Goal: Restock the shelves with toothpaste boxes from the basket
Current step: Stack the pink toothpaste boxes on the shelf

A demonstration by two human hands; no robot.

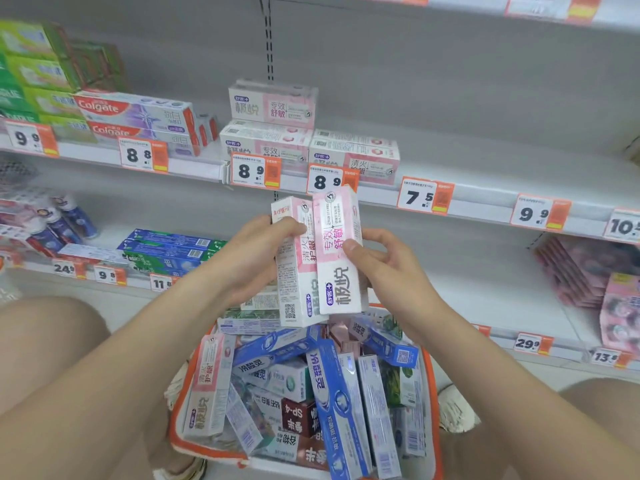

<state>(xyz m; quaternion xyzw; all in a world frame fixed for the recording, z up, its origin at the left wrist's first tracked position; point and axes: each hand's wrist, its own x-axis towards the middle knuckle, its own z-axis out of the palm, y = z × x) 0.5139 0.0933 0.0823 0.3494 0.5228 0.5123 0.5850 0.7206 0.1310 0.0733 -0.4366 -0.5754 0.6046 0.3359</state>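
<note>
While the left hand (263,251) and right hand (384,268) each grip one of the two pink-and-white cardboard toothpaste boxes (337,258), held upright together above the orange-rimmed basket (431,375), match labels first. Lift both clear of the price-tag lip (483,206) of the white metal shelf (502,168). The lower matching stack (356,157) has headroom, and bare shelf lies open further right.

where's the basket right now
Head view, bottom centre: the orange-rimmed basket sits just below the left hand and right hand, which hold two pink toothpaste boxes, in front of the shelves.
</note>
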